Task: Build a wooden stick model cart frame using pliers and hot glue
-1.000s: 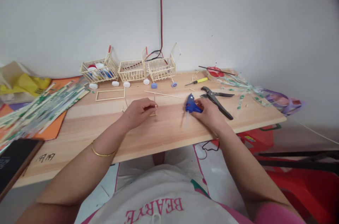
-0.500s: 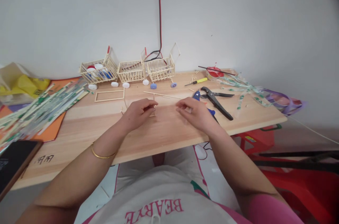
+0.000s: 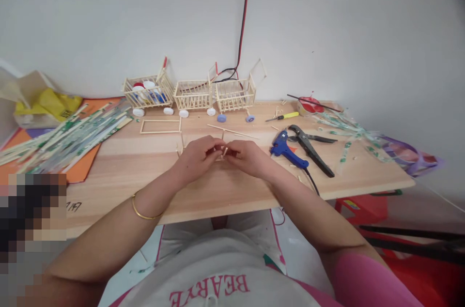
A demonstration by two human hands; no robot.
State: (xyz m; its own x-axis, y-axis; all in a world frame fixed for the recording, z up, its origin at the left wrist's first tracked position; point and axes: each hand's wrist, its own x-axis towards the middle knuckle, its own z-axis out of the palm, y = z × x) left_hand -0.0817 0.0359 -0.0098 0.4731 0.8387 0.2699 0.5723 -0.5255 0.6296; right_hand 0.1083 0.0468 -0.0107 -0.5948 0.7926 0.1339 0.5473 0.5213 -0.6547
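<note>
My left hand [image 3: 199, 158] is closed in a pinch over a small frame of thin wooden sticks [image 3: 223, 135], much of it hidden behind the fingers. Opposite it, my right hand [image 3: 247, 158] has its fingertips pressed together around a short wooden stick [image 3: 225, 151]. Both sets of fingertips meet at the frame's right side, low over the table. Just behind lie long thin sticks [image 3: 236, 131], and a flat rectangular stick frame [image 3: 160, 126] rests farther left. To the right of my right hand lies a blue glue gun [image 3: 288, 148].
Three stick-built model carts [image 3: 192, 95] stand along the wall. Black cutting pliers [image 3: 312, 152], a yellow-handled screwdriver [image 3: 285, 117] and a red-filled bowl [image 3: 310, 105] are at right. Wrapped stick bundles [image 3: 80, 140] cover the left side. The table's front edge [image 3: 225, 214] is near my body.
My right hand has moved left to meet my left hand at the stick frame, leaving the glue gun fully in view. The camera view has shifted slightly.
</note>
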